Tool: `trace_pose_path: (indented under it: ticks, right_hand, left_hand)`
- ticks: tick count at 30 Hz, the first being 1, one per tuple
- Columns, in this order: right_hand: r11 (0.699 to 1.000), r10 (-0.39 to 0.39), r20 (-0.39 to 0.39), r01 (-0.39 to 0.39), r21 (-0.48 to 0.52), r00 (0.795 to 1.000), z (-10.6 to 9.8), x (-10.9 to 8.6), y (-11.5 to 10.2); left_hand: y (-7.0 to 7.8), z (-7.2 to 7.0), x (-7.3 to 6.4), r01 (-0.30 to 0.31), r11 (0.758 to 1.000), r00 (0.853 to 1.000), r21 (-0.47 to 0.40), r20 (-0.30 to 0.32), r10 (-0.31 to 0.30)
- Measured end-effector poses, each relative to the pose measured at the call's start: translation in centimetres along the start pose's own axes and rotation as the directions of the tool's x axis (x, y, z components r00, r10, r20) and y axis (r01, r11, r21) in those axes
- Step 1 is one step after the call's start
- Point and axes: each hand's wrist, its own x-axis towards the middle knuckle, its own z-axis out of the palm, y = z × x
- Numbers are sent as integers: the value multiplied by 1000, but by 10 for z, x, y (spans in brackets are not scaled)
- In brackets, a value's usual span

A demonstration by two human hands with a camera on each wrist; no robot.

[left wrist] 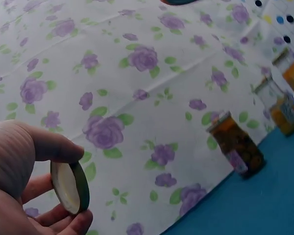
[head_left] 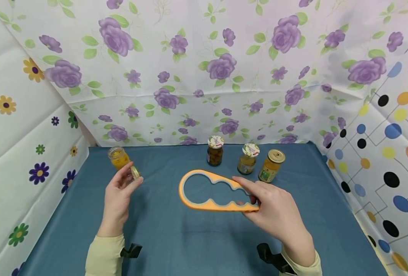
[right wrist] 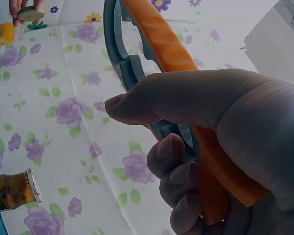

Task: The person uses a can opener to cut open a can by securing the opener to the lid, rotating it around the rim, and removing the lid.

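In the head view, pinching a round green-rimmed metal lid between thumb and fingers of the left hand, just on the near side of an uncapped clear glass jar of yellow-orange contents at the far left of the blue cloth; impossible to tell whether touching it. Curling the right hand around the handle of an orange plastic loop-shaped opener with grey scalloped lining, loop pointing left, near of a dark-filled glass jar with patterned white lid, a yellowish glass jar with patterned white lid and an orange-filled glass jar with gold lid. Likeliest mishap: spilling the uncapped jar by brushing past with the left fingers. In the left wrist view, gripping the lid on edge, pale inside showing; perhaps prone to slipping if loosened. In the right wrist view, wrapping fingers firmly around the opener's handle; possibly toppling a capped jar by swinging carelessly far and right
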Motion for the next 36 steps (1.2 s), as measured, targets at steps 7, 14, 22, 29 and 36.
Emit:
trace_pose_path:
  ticks: [7,14,22,29,36]
  right_hand:
    - [1000,-3,3,3,-1,1000,-1,0,0]
    - [1000,0,3,0,-3,1000,-1,0,0]
    - [1000,-1,12,1,0,1000,1,1,1]
    - [1000,1,21,-1,2,1000,2,1,1]
    - [1000,3,24,-3,0,1000,2,1,2]
  left_hand:
    - [-13,-7,7,-24,963,992,269,-110,55]
    - [-27,-23,16,19,881,979,473,-186,79]
    - [-52,-41,29,106,803,987,586,-162,-12]
    - [-74,-52,38,105,685,991,721,-134,-11]
    - [-79,-55,39,83,622,996,779,-91,-19]
